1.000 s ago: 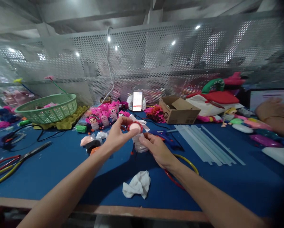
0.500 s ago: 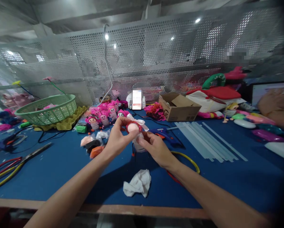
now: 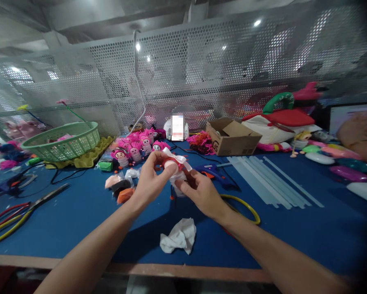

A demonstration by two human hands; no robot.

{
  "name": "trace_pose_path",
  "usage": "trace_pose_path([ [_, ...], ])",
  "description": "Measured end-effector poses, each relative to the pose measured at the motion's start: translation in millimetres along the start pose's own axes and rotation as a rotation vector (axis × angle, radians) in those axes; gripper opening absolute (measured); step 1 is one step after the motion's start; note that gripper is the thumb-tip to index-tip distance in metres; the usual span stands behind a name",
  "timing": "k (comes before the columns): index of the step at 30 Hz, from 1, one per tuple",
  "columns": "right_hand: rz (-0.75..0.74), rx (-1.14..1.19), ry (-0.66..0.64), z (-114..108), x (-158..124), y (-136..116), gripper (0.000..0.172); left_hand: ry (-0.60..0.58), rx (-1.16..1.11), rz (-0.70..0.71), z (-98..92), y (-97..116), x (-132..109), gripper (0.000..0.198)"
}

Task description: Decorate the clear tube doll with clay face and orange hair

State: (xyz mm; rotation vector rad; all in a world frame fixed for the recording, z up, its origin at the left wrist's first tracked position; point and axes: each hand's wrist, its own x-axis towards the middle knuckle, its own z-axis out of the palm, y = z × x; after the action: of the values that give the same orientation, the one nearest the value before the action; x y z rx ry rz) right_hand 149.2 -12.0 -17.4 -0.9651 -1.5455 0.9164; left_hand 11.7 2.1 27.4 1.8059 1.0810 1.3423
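Observation:
Both my hands meet above the middle of the blue table (image 3: 63, 220) on a small doll (image 3: 173, 169) with a pale pink round face, red hair and a white ribbon bow on top. My left hand (image 3: 149, 179) is closed around the doll's head from the left, thumb and fingers pinching it. My right hand (image 3: 202, 192) grips the doll's pale body from below and the right. A row of finished pink-haired dolls (image 3: 134, 152) stands just behind my hands.
A crumpled white cloth (image 3: 179, 237) lies near the front edge. Scissors (image 3: 45, 196) and coloured wires (image 3: 2, 220) lie at left, beside a green basket (image 3: 62, 141). Glue sticks (image 3: 269, 179), a glue gun (image 3: 215, 175), a cardboard box (image 3: 232, 139) and another person's hand (image 3: 358, 132) are at right.
My hands stay on the doll and have turned it slightly; the white bow now shows more on top. The view has shifted a little.

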Motion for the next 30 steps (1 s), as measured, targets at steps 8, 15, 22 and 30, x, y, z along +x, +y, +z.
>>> trace_pose_path([
  [8, -0.043, -0.033, -0.006, 1, -2, -4, 0.032, 0.052, -0.020, -0.050, 4.7, 2, 0, 0.012],
  [15, 0.006, 0.011, -0.039, 2, -2, -3, 0.032, 0.037, 0.021, -0.026, 2.8, 0, -2, 0.019],
  [22, 0.034, 0.096, -0.050, 1, -2, -8, 0.030, 0.080, 0.177, 0.080, 5.0, -3, -4, 0.019],
  [30, 0.152, 0.377, -0.132, -1, 0, -2, 0.034, -0.103, 0.327, 0.309, -17.5, 10, -2, 0.027],
])
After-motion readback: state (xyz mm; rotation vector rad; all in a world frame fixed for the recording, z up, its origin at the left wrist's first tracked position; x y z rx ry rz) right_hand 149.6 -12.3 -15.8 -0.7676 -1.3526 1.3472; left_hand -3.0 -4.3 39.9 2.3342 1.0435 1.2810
